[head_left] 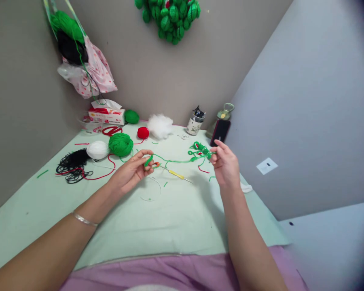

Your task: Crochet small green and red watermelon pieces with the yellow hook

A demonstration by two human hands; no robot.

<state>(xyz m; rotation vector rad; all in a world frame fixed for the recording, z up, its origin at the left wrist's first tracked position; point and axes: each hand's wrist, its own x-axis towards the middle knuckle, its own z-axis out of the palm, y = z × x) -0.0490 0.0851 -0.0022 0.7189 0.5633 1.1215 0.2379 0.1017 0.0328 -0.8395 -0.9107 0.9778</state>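
Note:
My left hand (136, 167) is closed on a small green crocheted piece (148, 161), pinched at the fingertips. From it a strand of green yarn (172, 161) runs right toward a cluster of small green crocheted pieces (202, 148) with red bits. Over the cluster's right edge is my right hand (224, 161), its thumb and fingers pinched together; what they hold is too small to make out. An orange-handled tool (155, 165) shows beside my left fingertips, partly hidden. Below the strand lies a crochet hook with a yellow grip (176, 174).
Green yarn (120, 144), white yarn (97, 150), loose black yarn (74, 165) and a red ball (143, 132) lie left. Behind are white stuffing (160, 126), a tissue box (106, 115), a cup (195, 123) and a phone (220, 131). Green crocheted pieces (173, 18) hang above.

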